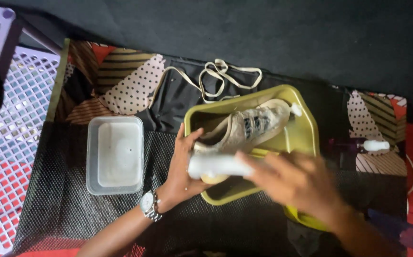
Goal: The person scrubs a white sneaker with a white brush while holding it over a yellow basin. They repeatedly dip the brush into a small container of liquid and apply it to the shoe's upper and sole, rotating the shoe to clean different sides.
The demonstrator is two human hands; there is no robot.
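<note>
fingers (225, 164) wrap white bottle (216, 165) | left hand (182, 166) open on tray (306, 133) edge

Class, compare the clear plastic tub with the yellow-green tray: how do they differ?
The tub is clear and greyish; the tray is opaque yellow-green. The tub looks smaller than the tray. The tub holds no object; the tray holds a shoe. The tub sits untouched; the left hand is at the tray's edge. Both are rectangular with rounded corners, on the dark mesh mat.
</note>
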